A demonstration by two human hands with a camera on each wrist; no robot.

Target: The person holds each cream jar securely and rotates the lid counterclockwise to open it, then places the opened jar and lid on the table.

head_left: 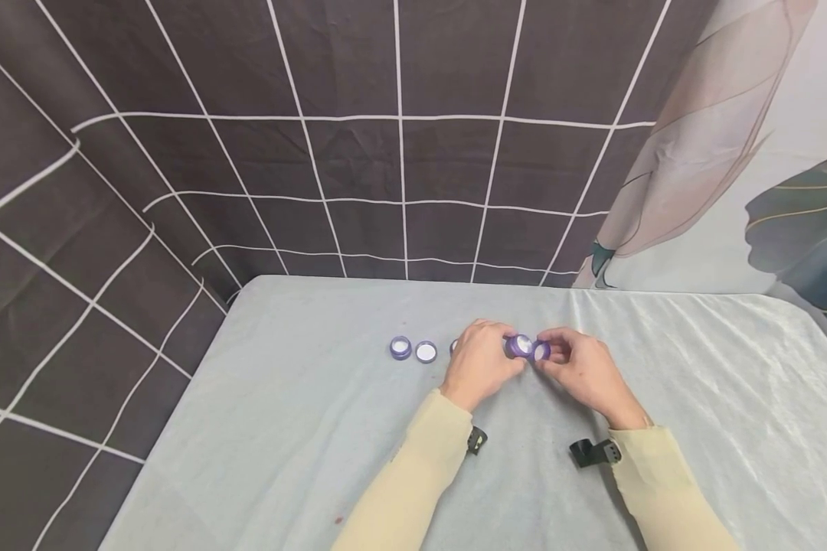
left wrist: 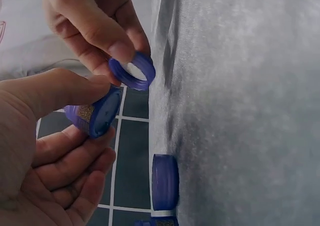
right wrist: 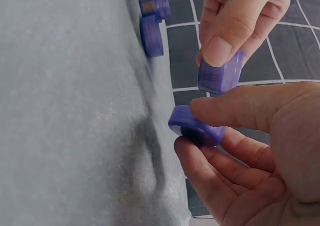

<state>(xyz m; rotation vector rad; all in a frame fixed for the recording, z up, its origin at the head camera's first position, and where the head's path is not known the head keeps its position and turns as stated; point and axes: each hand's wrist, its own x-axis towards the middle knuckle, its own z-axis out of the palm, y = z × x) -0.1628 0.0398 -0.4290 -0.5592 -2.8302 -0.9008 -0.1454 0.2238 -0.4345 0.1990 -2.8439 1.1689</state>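
My left hand (head_left: pixel 481 360) pinches a small purple jar (head_left: pixel 521 346) between thumb and fingers. A gold-toned label shows on the jar's side in the left wrist view, where the jar (left wrist: pixel 92 113) is tilted. Opposite it, my right hand (head_left: pixel 586 371) holds a round purple lid (head_left: pixel 540 351) by its rim. The lid's pale inner face (left wrist: pixel 135 71) is visible in the left wrist view. In the right wrist view, jar (right wrist: pixel 221 74) and lid (right wrist: pixel 197 126) are close together but apart, both held above the cloth-covered table.
Left of my hands, another purple jar (head_left: pixel 400 348) stands on the grey cloth (head_left: pixel 282 413), with a purple lid (head_left: pixel 426 352) beside it. A further purple piece (head_left: pixel 454 347) is mostly hidden behind my left hand. A dark gridded curtain (head_left: pixel 358 153) hangs behind the table.
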